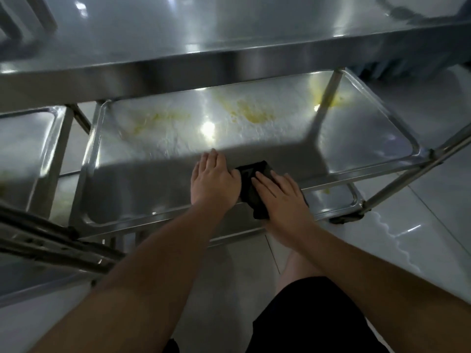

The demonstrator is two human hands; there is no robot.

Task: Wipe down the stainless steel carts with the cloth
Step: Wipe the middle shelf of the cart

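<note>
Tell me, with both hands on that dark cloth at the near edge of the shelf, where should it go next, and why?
Probably push the cloth forward, away from the body, toward the yellow smears on the far half of the lower shelf. The left hand and right hand press it flat near the front rim, and that residue looks unwiped.

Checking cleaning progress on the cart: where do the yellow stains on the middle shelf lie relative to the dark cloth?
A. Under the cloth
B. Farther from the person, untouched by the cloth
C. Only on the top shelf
B: the yellow stains streak the shelf's far part, while the cloth sits near its front rim under both hands.
</note>
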